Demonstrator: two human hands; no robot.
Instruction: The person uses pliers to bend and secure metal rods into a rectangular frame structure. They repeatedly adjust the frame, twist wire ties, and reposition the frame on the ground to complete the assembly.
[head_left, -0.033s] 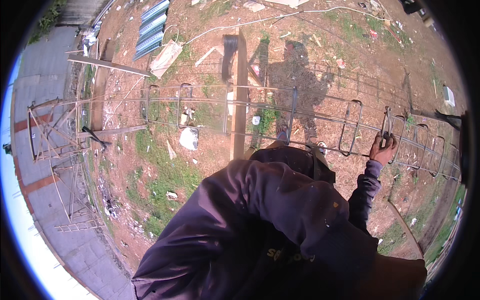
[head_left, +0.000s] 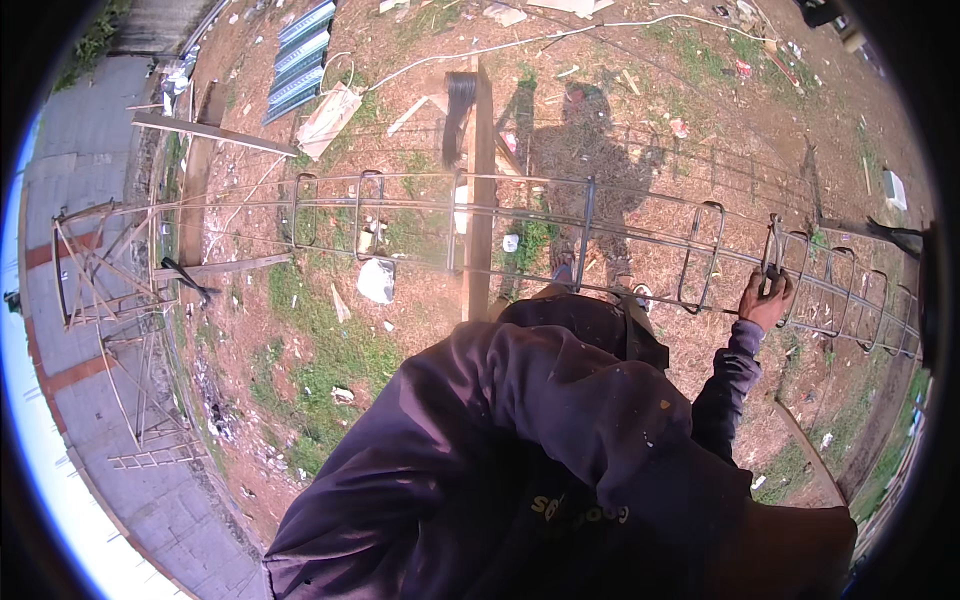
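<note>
A long cage of thin steel bars with rectangular stirrups [head_left: 590, 230] runs across the view in front of my body. My right hand [head_left: 765, 300] is at the cage's right part, its fingers closed round the handles of what look like pincers [head_left: 774, 238]. Their jaws point away from me, beside a stirrup [head_left: 715, 255] and several closely spaced ones farther right. My dark sleeve and bent torso fill the lower middle, and my left hand does not show.
An upright-looking wooden beam [head_left: 481, 150] crosses the cage, with dark wire strands [head_left: 459, 110] draped over it. At far left stands a wood frame [head_left: 100, 260]. Corrugated sheets [head_left: 300, 60], a white bag [head_left: 377, 280], planks and scraps lie on grass and soil. My feet [head_left: 640, 293] are below the cage.
The whole view has shifted very slightly. My right hand and the pincers keep their place at the cage.
</note>
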